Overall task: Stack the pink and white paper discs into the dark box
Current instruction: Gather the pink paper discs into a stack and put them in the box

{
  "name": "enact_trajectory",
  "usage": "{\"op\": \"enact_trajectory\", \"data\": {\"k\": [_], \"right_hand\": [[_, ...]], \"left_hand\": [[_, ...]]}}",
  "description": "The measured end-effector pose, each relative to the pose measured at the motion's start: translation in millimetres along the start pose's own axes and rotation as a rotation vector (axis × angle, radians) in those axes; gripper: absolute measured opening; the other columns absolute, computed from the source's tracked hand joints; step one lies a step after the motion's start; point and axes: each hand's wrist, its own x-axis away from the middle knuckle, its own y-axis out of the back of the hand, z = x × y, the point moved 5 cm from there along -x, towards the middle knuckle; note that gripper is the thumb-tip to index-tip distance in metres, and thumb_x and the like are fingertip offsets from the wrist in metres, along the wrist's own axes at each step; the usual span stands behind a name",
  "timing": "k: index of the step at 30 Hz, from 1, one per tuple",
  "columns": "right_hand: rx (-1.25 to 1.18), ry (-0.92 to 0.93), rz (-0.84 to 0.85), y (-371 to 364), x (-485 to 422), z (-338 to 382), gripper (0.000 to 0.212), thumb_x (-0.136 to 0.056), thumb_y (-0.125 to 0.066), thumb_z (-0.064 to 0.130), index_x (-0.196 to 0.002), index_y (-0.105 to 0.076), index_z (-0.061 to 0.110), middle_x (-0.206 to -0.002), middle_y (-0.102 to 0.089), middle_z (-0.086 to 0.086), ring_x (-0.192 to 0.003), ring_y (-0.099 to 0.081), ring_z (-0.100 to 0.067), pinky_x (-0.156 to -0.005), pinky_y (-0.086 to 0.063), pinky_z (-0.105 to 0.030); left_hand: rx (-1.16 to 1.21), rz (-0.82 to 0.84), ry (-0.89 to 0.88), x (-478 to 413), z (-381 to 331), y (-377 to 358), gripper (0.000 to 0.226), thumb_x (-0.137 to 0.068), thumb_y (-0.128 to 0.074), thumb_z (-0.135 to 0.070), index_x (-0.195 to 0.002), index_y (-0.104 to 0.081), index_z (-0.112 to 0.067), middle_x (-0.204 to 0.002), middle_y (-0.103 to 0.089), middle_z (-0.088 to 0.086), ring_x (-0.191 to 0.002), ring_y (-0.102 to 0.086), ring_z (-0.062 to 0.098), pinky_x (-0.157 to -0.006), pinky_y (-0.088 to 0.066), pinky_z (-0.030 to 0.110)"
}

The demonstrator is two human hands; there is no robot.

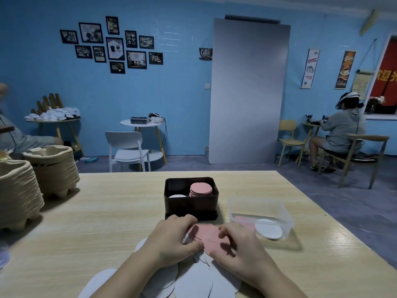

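The dark box (191, 206) stands mid-table, holding a stack of pink discs (201, 189) on its right side and a lower white disc stack (177, 196) on its left. Just in front of it, my left hand (171, 237) and my right hand (238, 244) rest on a small bunch of pink discs (207, 234) lying on the table, fingers curled around its edges from both sides. Loose white discs (193, 280) are spread under and behind my wrists, partly hidden by my forearms.
A clear plastic tub (261, 220) to the right holds pink discs and a white disc. Two tall stacks of pulp cup trays (36, 179) stand at the table's left. Chairs, small tables and a seated person are beyond the far edge.
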Motion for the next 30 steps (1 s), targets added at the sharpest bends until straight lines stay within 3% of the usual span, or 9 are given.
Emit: {"op": "enact_trajectory", "data": {"k": [3, 8, 13, 18, 21, 28, 30], "right_hand": [[0.020, -0.007, 0.013, 0, -1, -1, 0.033, -0.075, -0.076, 0.049, -0.093, -0.057, 0.030, -0.104, -0.062, 0.011, -0.090, -0.056, -0.004, -0.072, -0.045, -0.009], [0.092, -0.039, 0.069, -1, -1, -3, 0.047, -0.067, -0.073, 0.064, -0.097, -0.058, 0.032, -0.109, -0.063, 0.016, -0.097, -0.056, -0.003, -0.081, -0.046, -0.018], [0.052, -0.057, 0.091, -2, -1, -3, 0.042, -0.069, -0.073, 0.059, -0.096, -0.059, 0.031, -0.105, -0.063, 0.013, -0.096, -0.055, 0.000, -0.077, -0.042, -0.008], [0.071, -0.059, 0.071, -2, -3, -4, 0.040, -0.070, -0.071, 0.060, -0.095, -0.058, 0.031, -0.095, -0.061, 0.015, -0.090, -0.056, -0.003, -0.075, -0.046, -0.015], [0.097, -0.050, 0.088, -4, -3, -4, 0.045, -0.069, -0.069, 0.065, -0.098, -0.058, 0.033, -0.098, -0.060, 0.018, -0.094, -0.055, -0.003, -0.082, -0.048, -0.021], [0.127, -0.055, 0.075, -7, -4, -2, 0.046, -0.069, -0.066, 0.065, -0.097, -0.054, 0.032, -0.095, -0.057, 0.020, -0.095, -0.052, -0.002, -0.081, -0.046, -0.021], [0.089, -0.059, 0.069, -5, -4, -2, 0.044, -0.069, -0.068, 0.064, -0.097, -0.054, 0.033, -0.093, -0.057, 0.019, -0.092, -0.052, -0.002, -0.081, -0.048, -0.022]], "left_hand": [[0.097, -0.004, 0.035, -4, 6, -2, 0.065, -0.073, -0.062, -0.072, -0.128, -0.051, -0.040, -0.110, -0.056, -0.026, -0.112, -0.049, 0.004, -0.100, -0.043, 0.031], [0.152, 0.004, 0.038, -8, 12, -2, 0.072, -0.069, -0.062, -0.074, -0.132, -0.052, -0.040, -0.113, -0.056, -0.028, -0.117, -0.051, 0.000, -0.103, -0.044, 0.029], [0.195, -0.001, 0.054, -11, 21, -5, 0.063, -0.069, -0.067, -0.071, -0.124, -0.053, -0.042, -0.110, -0.060, -0.027, -0.110, -0.055, -0.001, -0.097, -0.049, 0.031], [0.182, -0.008, 0.012, -11, 24, -3, 0.051, -0.071, -0.070, -0.067, -0.113, -0.055, -0.043, -0.103, -0.060, -0.025, -0.101, -0.056, -0.001, -0.091, -0.051, 0.031], [0.162, 0.003, -0.006, -6, 26, -1, 0.047, -0.070, -0.070, -0.069, -0.107, -0.054, -0.045, -0.101, -0.057, -0.024, -0.098, -0.054, 0.000, -0.090, -0.050, 0.031], [0.208, 0.049, 0.016, -6, 17, -3, 0.076, -0.062, -0.070, -0.073, -0.130, -0.050, -0.045, -0.116, -0.057, -0.026, -0.117, -0.052, -0.001, -0.103, -0.043, 0.027], [0.249, 0.037, 0.034, -5, 18, -5, 0.074, -0.061, -0.072, -0.071, -0.128, -0.048, -0.049, -0.119, -0.060, -0.025, -0.119, -0.051, -0.004, -0.105, -0.042, 0.025]]}}
